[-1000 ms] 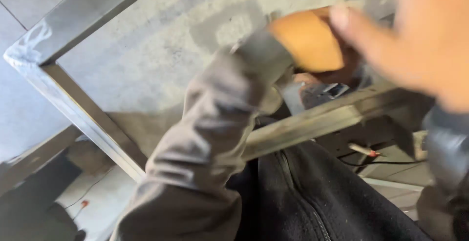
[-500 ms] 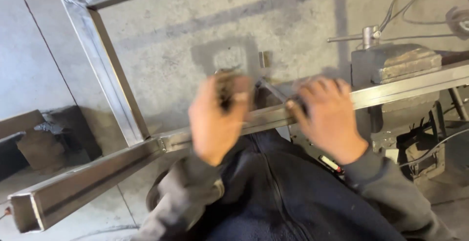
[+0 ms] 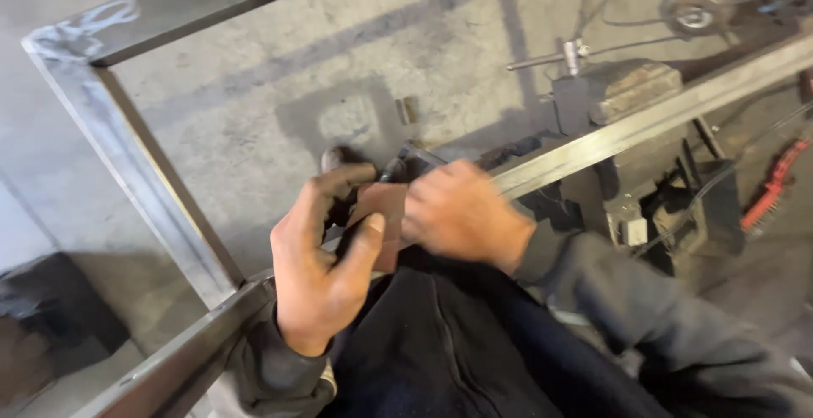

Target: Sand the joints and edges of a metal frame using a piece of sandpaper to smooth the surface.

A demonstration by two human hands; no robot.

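The left hand [image 3: 318, 274] pinches a small rusty-brown plate [image 3: 383, 219] between thumb and curled fingers, holding it flat against the near rail of a steel frame [image 3: 127, 172], apparently so it sits square on the tube. The right hand [image 3: 457, 213] closes over the plate's right edge and a dark piece behind it, probably steadying both; what its fingers grip is blurred, so I cannot tell. The frame's far-left welded corner stands above the concrete floor [image 3: 279, 71]. The rail runs right past a vise [image 3: 622, 92], which seems to carry it. Cables and a red tool [image 3: 771, 185] lie at far right.
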